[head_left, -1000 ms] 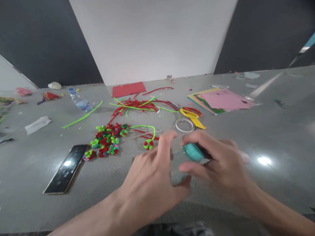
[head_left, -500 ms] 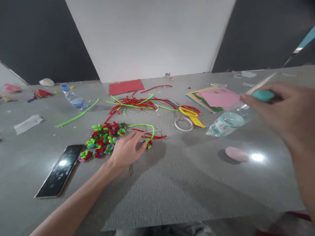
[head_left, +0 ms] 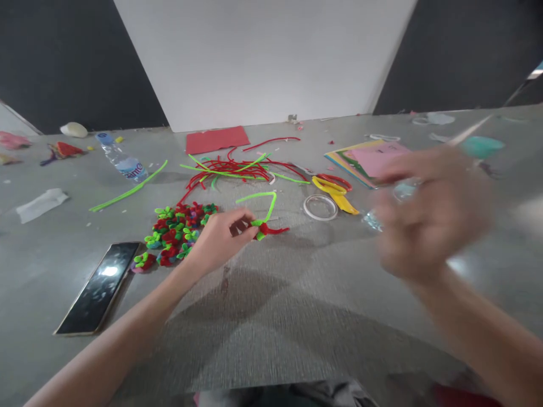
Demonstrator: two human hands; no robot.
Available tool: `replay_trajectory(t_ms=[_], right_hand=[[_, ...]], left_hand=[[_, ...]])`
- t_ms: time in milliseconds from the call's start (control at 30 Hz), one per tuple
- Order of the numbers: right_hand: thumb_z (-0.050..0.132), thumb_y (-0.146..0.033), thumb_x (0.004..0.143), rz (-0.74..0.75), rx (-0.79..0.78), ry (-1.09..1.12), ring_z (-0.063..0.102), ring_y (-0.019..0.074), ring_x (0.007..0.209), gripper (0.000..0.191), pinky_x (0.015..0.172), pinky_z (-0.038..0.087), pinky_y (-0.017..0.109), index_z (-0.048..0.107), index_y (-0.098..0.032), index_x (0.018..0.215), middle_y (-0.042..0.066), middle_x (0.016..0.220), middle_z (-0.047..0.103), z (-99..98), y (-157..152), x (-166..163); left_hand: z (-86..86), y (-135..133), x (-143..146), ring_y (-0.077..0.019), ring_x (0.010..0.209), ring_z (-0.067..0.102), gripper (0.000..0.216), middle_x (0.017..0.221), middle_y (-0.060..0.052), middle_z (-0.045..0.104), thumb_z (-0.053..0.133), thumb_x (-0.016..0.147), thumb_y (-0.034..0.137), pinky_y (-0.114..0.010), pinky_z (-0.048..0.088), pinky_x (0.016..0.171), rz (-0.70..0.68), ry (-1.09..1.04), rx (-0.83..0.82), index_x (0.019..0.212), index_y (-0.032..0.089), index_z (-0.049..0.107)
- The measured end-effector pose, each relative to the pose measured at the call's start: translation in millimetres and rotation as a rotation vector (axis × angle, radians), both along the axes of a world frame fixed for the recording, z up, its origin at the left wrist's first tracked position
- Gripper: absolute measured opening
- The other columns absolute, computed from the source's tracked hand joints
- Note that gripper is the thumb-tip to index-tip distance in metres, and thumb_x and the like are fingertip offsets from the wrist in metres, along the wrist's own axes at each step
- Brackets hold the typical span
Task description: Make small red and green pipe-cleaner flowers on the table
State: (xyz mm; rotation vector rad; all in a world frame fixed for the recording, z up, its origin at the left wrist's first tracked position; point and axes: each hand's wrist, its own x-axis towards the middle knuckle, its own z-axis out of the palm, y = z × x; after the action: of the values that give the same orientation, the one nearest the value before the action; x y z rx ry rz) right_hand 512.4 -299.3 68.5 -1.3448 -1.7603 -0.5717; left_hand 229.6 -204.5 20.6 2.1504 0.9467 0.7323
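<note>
My left hand [head_left: 227, 234] pinches a small red and green pipe-cleaner piece [head_left: 263, 228] between thumb and fingers. A bent green pipe cleaner [head_left: 271, 204] sticks up from it, and a red pipe cleaner [head_left: 280, 230] lies beside it. Left of that hand is a pile of finished pipe-cleaner pieces [head_left: 172, 233] in red and green. Motion smears my right hand [head_left: 428, 212], so its fingers cannot be made out. It hangs in front of a clear plastic bottle [head_left: 373, 220], which shows only at its base and in a small patch.
Red and green pipe cleaners [head_left: 231, 169] lie tangled behind. Yellow-handled scissors [head_left: 335, 192], a tape roll [head_left: 320, 208] and coloured paper [head_left: 360, 161] are to the right. At the left are a phone [head_left: 99, 288], a water bottle [head_left: 123, 158] and a white tissue [head_left: 42, 204].
My right hand has come away from the bottle's teal cap and moved left and towards me. My left hand has lifted the small piece slightly, its green stem moving with it.
</note>
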Motion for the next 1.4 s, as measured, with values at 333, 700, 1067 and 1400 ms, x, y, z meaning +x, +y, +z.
replay_trajectory(t_ms=[333,700,1067,1400], right_hand=[[0.051,-0.02,0.107,0.376,-0.326,-0.109,0.069,0.0186,0.09,0.011,0.11,0.036,0.048,0.061,-0.023,0.111,0.002,0.093,0.078,-65.7,6,-56],[0.05,-0.021,0.107,0.509,-0.56,0.228,0.045,0.0091,0.054,0.016,0.056,0.034,0.022,0.059,-0.02,0.093,-0.004,0.07,0.061,-73.2,-3,-56],[0.048,-0.017,0.102,0.534,-0.62,0.187,0.046,0.0104,0.058,0.014,0.057,0.034,0.024,0.059,-0.02,0.095,-0.004,0.07,0.059,-73.0,-4,-57],[0.05,-0.016,0.102,0.502,-0.632,0.175,0.052,0.0106,0.061,0.014,0.06,0.037,0.024,0.06,-0.019,0.093,-0.003,0.073,0.062,-75.1,1,-58]], left_hand=[[-24.8,-24,12,-0.0119,0.071,0.056,0.006,0.082,0.0,0.064,0.06,0.094,0.018,-0.025,0.045,0.068,-0.227,-0.153,0.024,0.093,0.017,0.065],[-26.2,-33,15,-0.0088,0.064,0.062,0.014,0.084,0.002,0.064,0.062,0.1,0.028,-0.02,0.048,0.056,-0.195,-0.49,-0.596,0.112,0.02,0.06],[-26.1,-34,16,-0.0092,0.069,0.061,0.016,0.085,0.001,0.065,0.068,0.093,0.02,-0.021,0.05,0.063,-0.189,-0.368,-0.522,0.107,0.019,0.061],[-33.9,-30,17,-0.0118,0.074,0.053,0.013,0.084,0.001,0.061,0.066,0.088,0.02,-0.023,0.042,0.065,-0.108,-0.253,-0.368,0.101,0.019,0.065]])
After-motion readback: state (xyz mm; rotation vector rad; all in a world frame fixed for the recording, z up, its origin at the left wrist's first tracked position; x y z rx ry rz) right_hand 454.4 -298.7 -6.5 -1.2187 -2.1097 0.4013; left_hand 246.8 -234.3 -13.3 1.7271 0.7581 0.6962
